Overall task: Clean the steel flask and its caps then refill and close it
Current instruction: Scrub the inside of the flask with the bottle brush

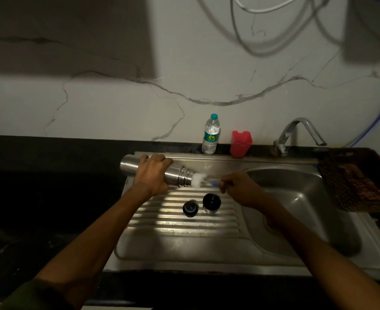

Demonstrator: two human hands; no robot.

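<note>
Steel flask (129, 168), one, lying sideways at frame centre-left, left hand (153, 174) wrapped over it. One white brush (199, 180) at flask mouth, right hand (240, 189) pinching its handle. Two dark caps (190, 208) (211, 202) below on drainboard (184, 229).

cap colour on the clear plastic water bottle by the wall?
Teal-green cap on the clear plastic water bottle; head view.
</note>
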